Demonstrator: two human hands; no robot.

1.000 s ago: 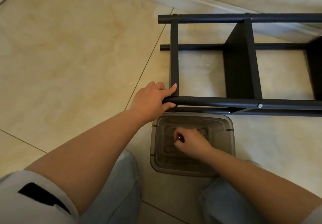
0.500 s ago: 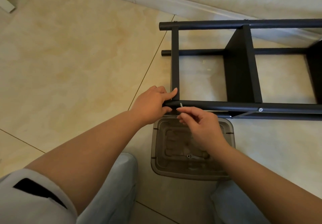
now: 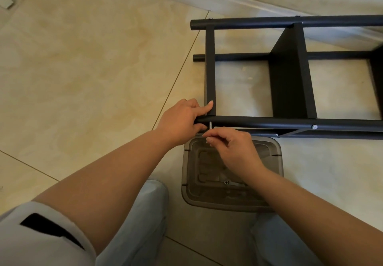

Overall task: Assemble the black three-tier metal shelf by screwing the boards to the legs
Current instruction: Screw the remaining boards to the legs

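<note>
Your left hand (image 3: 182, 121) grips the end of the near leg (image 3: 290, 123) of the shelf (image 3: 290, 75) lying on the floor, steadying rigid, likely light tubing. Just below that leg, your right hand (image 3: 232, 149) pinches a small, slippery-looking screw (image 3: 210, 125); hold it near the head.

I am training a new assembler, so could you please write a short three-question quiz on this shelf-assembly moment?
1. True or false: the left hand grips the near leg at its end.
2. What do the right hand fingers pinch? A) a screw B) a hammer C) a cloth
3. Fill in: the plastic box sits on the floor, on the near side of the ____.

Key: 1 true; 2 A; 3 shelf.
</note>
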